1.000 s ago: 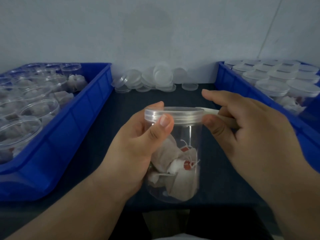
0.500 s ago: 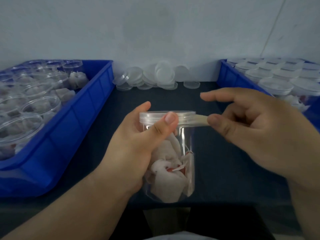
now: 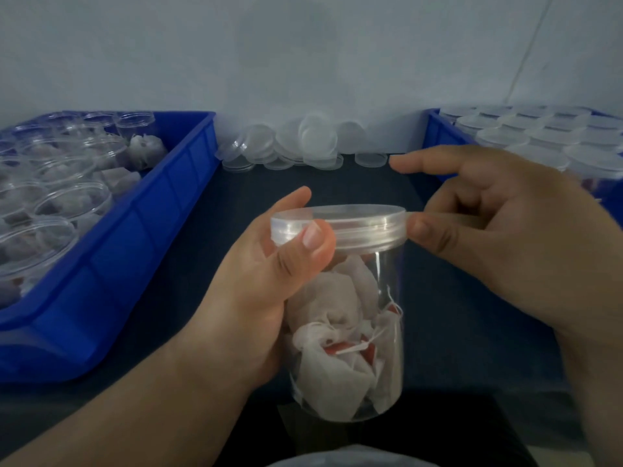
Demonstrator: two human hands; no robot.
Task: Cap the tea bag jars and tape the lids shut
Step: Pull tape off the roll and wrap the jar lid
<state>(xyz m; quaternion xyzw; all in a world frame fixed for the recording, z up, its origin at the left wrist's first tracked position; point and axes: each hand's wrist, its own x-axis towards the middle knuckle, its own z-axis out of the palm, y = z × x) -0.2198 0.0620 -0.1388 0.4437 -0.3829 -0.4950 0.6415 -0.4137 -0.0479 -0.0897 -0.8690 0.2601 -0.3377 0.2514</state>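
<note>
Jar (image 3: 357,332) in left hand (image 3: 256,291); right hand (image 3: 505,237) pinches tape (image 3: 425,215).

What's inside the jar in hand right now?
White tea bags with strings and red tags fill the lower jar. The left hand covers its left side, so the contents there are hidden.

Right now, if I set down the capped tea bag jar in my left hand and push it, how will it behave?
Probably light: the tea bag jar is clear plastic holding only loose tea bags. Likely tippy, since it is taller than wide. Its smooth wall may slip in a loose grip.
</note>
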